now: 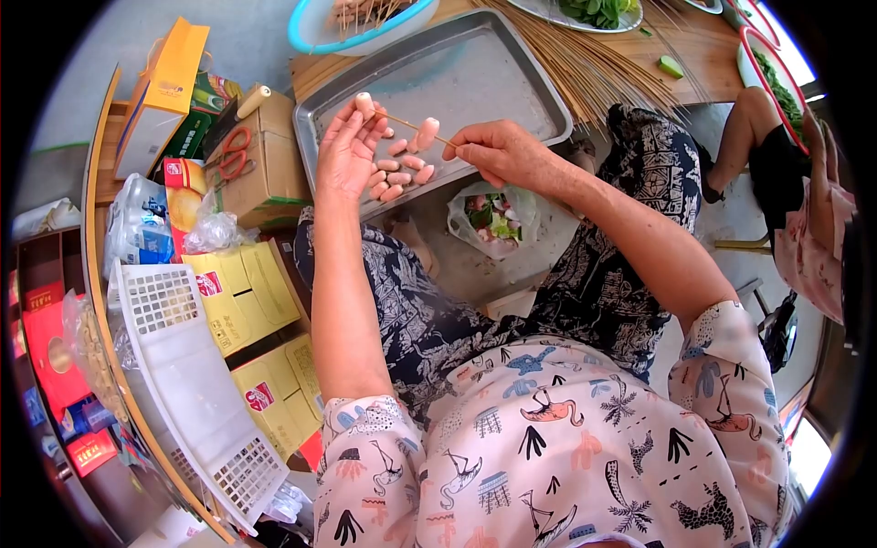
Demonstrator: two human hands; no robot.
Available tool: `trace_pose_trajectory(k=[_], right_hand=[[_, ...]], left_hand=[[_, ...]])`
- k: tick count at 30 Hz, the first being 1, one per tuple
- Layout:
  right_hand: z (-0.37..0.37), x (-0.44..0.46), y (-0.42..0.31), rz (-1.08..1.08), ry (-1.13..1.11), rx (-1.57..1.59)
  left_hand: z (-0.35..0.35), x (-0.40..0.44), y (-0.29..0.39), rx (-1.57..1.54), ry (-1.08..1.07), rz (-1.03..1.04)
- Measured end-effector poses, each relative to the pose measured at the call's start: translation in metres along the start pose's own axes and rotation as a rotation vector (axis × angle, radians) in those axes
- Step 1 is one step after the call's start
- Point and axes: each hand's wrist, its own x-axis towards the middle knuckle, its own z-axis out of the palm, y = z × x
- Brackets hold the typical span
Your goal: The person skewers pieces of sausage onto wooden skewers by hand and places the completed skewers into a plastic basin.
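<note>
My right hand [512,157] grips a thin bamboo skewer [398,121] near its end, fingers closed round it. Short pale-pink sausages [425,135] sit on the skewer just ahead of those fingers. Between the fingertips of my left hand [347,155], palm turned up, is another small sausage [364,102]. The skewer's far end reaches my left fingers; whether it has pierced that sausage I cannot tell. Below the hands, several loose sausages [399,178] lie in the near corner of a grey metal tray [466,68].
Bare skewers [585,68] fan out right of the tray, near a lime piece [670,67]. A blue-rimmed bowl [361,38] stands behind. Below hangs a plastic bag [494,220] with scraps. Scissors [235,153], a carton [265,160] and a white basket [196,384] are left. Another person's arm [822,183] shows right.
</note>
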Motion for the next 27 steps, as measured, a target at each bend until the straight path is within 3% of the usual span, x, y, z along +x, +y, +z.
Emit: trace_pose_trajectory(k=[27], right_hand=[[0.0024, 0.0013, 0.0025, -0.029, 0.016, -0.081]], left_hand=[[0.0016, -0.0023, 0.003, 0.079, -0.046, -0.154]])
